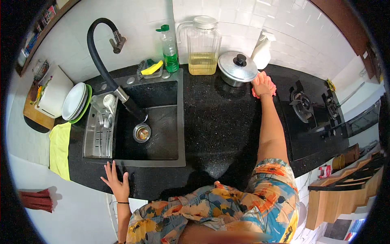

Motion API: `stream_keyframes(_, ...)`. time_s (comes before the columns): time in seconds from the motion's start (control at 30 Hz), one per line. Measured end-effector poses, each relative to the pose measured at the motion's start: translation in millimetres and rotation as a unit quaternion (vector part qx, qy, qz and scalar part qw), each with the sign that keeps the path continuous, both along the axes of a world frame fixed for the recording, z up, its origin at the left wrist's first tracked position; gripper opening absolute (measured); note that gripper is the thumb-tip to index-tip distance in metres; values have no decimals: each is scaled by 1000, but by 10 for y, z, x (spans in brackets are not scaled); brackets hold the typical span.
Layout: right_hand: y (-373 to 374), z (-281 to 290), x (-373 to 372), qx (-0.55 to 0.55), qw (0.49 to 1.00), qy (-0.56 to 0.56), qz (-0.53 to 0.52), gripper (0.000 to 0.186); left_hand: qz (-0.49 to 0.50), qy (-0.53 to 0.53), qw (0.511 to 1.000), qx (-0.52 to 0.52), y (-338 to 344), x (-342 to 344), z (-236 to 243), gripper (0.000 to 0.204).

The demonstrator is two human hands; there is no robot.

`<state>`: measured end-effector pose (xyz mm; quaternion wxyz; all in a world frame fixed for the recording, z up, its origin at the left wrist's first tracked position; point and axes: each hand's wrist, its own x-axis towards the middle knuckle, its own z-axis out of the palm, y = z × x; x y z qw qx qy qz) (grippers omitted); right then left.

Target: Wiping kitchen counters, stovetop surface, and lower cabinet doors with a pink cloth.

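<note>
My right arm stretches to the back of the black speckled countertop [215, 134]. There my right hand [263, 85] presses down on a bunched pink cloth [273, 88], which spreads out around the fingers. Just left of the cloth stands a lidded metal pot [237, 67] with a black knob. A white spray bottle [264, 51] is behind the cloth, against the tiles. My left hand [117, 182] rests on the front edge of the counter below the sink, fingers spread and holding nothing.
The black sink [160, 126] with its tall flexible faucet [95, 53] is at left, beside stacked plates [74, 101] and a yellow cloth [60, 150]. Behind stand a green soap bottle [170, 53] and a pitcher of yellowish liquid [203, 57]. A gas hob [313, 142] lies right.
</note>
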<state>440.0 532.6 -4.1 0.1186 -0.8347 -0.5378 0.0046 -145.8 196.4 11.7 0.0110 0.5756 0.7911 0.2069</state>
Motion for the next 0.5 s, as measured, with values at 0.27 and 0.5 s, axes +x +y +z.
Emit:
stream_keyframes(0.27, -754, -65, -558, 20, 988, -12, 150, 63, -28, -17, 999, 17, -15, -28, 12, 58)
stream_keyframes(0.5, -1244, 28, -1478, 72, 942, -6, 327, 60, -44, -17, 999, 22, -18, -41, 6, 56)
